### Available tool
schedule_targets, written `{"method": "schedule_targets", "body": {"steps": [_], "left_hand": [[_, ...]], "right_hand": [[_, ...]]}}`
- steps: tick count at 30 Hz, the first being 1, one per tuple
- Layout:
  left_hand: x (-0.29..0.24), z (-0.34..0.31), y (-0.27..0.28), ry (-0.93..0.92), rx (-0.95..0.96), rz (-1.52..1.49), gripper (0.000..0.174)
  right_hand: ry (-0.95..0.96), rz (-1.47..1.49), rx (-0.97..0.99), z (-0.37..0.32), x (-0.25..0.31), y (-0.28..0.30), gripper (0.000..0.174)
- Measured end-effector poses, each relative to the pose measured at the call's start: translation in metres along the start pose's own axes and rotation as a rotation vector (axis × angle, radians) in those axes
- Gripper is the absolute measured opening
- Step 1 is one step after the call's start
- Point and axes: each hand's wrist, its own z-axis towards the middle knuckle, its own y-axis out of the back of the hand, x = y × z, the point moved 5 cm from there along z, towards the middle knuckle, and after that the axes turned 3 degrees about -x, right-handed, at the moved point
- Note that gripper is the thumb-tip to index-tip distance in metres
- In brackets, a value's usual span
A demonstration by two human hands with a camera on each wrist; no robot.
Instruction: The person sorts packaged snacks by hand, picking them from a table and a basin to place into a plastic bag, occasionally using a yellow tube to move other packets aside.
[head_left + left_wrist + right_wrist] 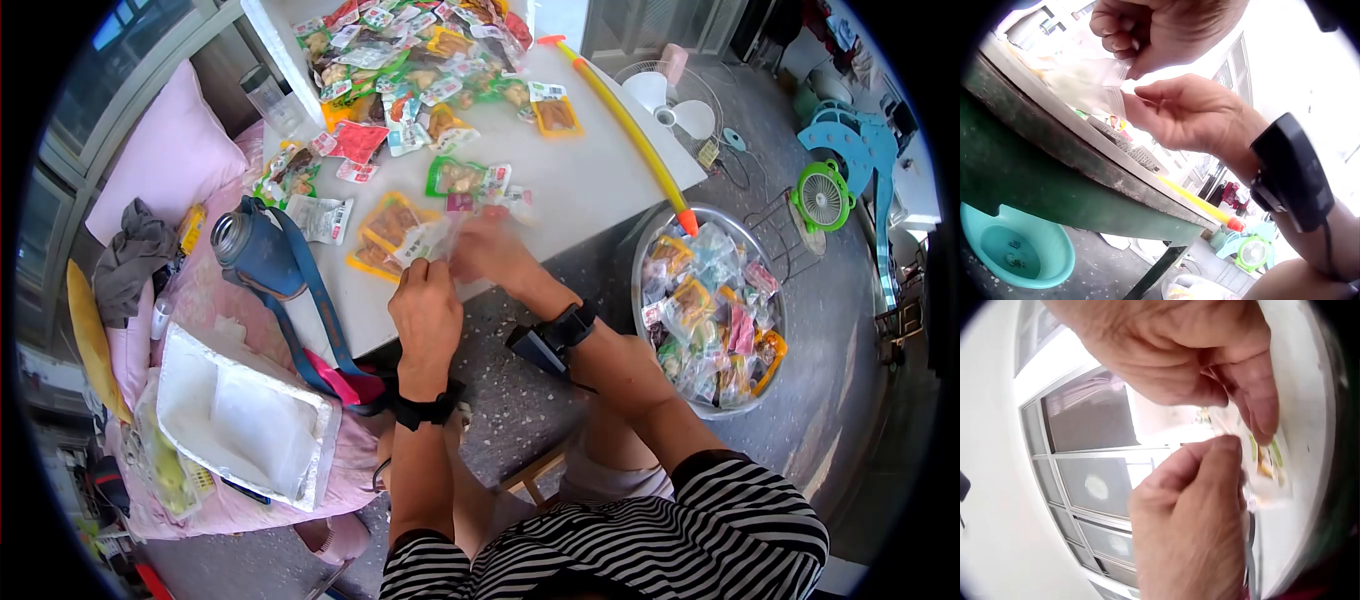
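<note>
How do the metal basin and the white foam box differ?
The metal basin is round and silvery; the white foam box is boxy and white. The basin stands beside the table; the foam box sits on pink fabric. The basin is heaped with packets; the foam box shows bare inner surfaces. Both are open-topped.

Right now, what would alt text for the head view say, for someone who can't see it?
A person's left hand pinches a clear plastic bag at a white table, the blurred right hand close beside it. Food packets are heaped toward the table's far end, and a metal basin full of bagged packets is to the right.
</note>
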Motion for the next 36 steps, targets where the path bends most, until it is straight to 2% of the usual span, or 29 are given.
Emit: {"method": "schedule_targets", "body": {"steps": [3, 4, 7, 8, 11, 12, 15, 18, 21, 23, 25, 27, 29, 31, 32, 33, 35, 36], "left_hand": [[-0.001, 0.0, -0.001, 0.01, 0.031, -0.007, 0.005], [-0.001, -0.001, -0.001, 0.017, 0.03, -0.017, 0.007], [-0.005, -0.001, -0.003, 0.035, 0.04, -0.027, 0.015], [-0.006, -0.002, -0.004, 0.042, 0.056, -0.02, 0.019], [-0.01, -0.003, -0.004, 0.067, 0.081, 0.028, 0.027], [-0.011, -0.003, -0.005, 0.076, 0.086, 0.047, 0.03], [-0.008, -0.005, -0.013, 0.088, 0.093, 0.141, 0.03], [-0.008, -0.004, -0.014, 0.067, 0.073, 0.17, 0.019], [-0.009, -0.003, -0.008, 0.003, 0.014, 0.201, 0.019], [-0.005, -0.005, -0.006, -0.007, -0.015, 0.2, 0.023], [-0.011, -0.001, 0.0, -0.049, -0.062, 0.179, 0.02], [-0.007, -0.004, -0.003, 0.006, -0.028, 0.193, 0.014], [-0.007, -0.004, -0.004, -0.071, -0.054, 0.054, 0.014], [-0.009, -0.002, 0.001, -0.12, -0.102, -0.084, 0.018], [-0.01, -0.002, 0.008, -0.082, -0.147, -0.142, 0.02], [-0.011, -0.003, 0.014, -0.041, -0.193, -0.2, 0.022], [-0.009, -0.002, 0.023, -0.061, -0.262, -0.215, 0.023], [-0.009, -0.002, 0.028, -0.072, -0.303, -0.237, 0.023]], "right_hand": [[-0.026, -0.299, -0.229, -0.011, 0.038, 0.034, 0.018], [0.051, -0.352, -0.298, -0.009, 0.04, 0.047, 0.028], [0.162, -0.594, -0.389, -0.002, 0.038, 0.062, 0.039], [0.162, -0.552, -0.419, 0.004, 0.029, 0.059, 0.045], [0.179, -0.82, -0.385, 0.002, 0.03, 0.041, 0.044], [0.269, -0.839, -0.407, 0.009, 0.023, 0.04, 0.038], [0.296, -0.499, -0.323, 0.018, 0.016, 0.043, 0.031], [0.14, -0.028, -0.266, 0.014, 0.02, 0.039, 0.032], [0.034, -0.008, -0.313, 0.009, 0.021, 0.038, 0.047], [-0.104, -0.185, -0.14, 0.003, 0.019, 0.035, 0.061], [-0.19, -0.257, -0.018, -0.023, 0.033, 0.017, 0.067], [-0.157, -0.147, 0.14, -0.022, 0.014, 0.001, 0.054], [-0.068, -0.064, 0.017, -0.012, 0.004, -0.012, 0.037], [0.182, -0.311, -0.083, 0.021, -0.011, -0.019, 0.03], [0.304, -0.439, -0.132, 0.023, -0.005, -0.018, 0.027], [0.352, -0.442, -0.121, 0.022, -0.005, -0.018, 0.026], [0.45, -0.457, -0.092, 0.005, 0.031, -0.017, 0.025], [0.413, -0.371, -0.041, -0.008, 0.046, -0.01, 0.023]]}}
